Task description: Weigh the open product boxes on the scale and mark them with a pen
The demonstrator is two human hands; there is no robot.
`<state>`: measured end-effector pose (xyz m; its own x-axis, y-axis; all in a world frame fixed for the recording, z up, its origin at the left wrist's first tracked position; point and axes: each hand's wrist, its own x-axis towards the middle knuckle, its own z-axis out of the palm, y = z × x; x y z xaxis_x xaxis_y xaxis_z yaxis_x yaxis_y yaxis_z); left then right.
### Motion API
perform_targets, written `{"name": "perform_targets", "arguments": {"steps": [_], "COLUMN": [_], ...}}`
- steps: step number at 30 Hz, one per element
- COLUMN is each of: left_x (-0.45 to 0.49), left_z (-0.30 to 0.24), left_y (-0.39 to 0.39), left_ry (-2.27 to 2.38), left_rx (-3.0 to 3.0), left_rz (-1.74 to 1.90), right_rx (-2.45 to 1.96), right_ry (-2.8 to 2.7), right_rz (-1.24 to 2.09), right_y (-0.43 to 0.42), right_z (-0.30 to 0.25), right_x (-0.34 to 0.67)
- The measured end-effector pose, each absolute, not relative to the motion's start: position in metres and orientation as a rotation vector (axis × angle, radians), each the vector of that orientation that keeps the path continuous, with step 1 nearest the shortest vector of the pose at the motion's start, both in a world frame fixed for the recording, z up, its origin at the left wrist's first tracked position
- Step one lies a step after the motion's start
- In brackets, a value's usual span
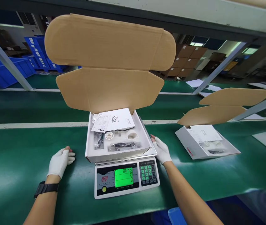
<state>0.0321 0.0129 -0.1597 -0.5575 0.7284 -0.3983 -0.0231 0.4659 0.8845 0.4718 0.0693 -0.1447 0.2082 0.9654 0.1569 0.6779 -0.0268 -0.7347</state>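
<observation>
An open white box point(115, 154) with a raised brown cardboard lid point(109, 62) sits on a white digital scale point(125, 178) whose green display reads 0.646. Inside lie a TS3 leaflet point(115, 120), bagged cables and small white parts. My left hand point(60, 161), in a white glove with a black watch at the wrist, rests on the green belt left of the scale, fingers loosely curled and holding nothing. My gloved right hand point(161, 150) lies with fingers extended against the right edge of the scale platform, beside the box.
A second open box point(208, 145) with the same contents lies on the green belt point(25, 150) to the right. Metal frame struts cross at left and right. Blue crates point(3, 70) stand behind at left, cardboard cartons at back right. Loose papers lie on the far belt.
</observation>
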Motion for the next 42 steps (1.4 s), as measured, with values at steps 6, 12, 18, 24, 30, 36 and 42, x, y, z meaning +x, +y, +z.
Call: {"name": "perform_targets", "arguments": {"steps": [6, 12, 18, 24, 30, 36, 42], "left_x": [0.003, 0.021, 0.086, 0.107, 0.108, 0.107, 0.106], "left_z": [-0.154, -0.097, -0.024, -0.024, -0.031, -0.039, -0.040], "left_y": [0.031, 0.071, 0.107, 0.123, 0.131, 0.137, 0.139], "left_ry": [1.874, 1.479, 1.182, 1.233, 1.342, 1.371, 1.355], "left_rx": [0.477, 0.796, 0.933, 0.755, 0.780, 0.783, 0.782], "left_rz": [1.220, 1.353, 1.420, 1.620, 1.660, 1.652, 1.656], "right_rx": [-1.612, -1.086, -0.754, -0.687, -0.787, -0.767, -0.739], "right_ry": [-1.577, -1.937, -2.514, -2.544, -2.458, -2.480, -2.482], "right_rz": [0.086, -0.036, -0.113, -0.093, -0.305, -0.447, -0.434], "right_y": [0.079, 0.084, 0.126, 0.142, 0.141, 0.145, 0.146], "right_z": [-0.046, 0.045, 0.063, 0.030, 0.012, 0.009, 0.007], "right_x": [0.459, 0.378, 0.278, 0.251, 0.247, 0.243, 0.245]}}
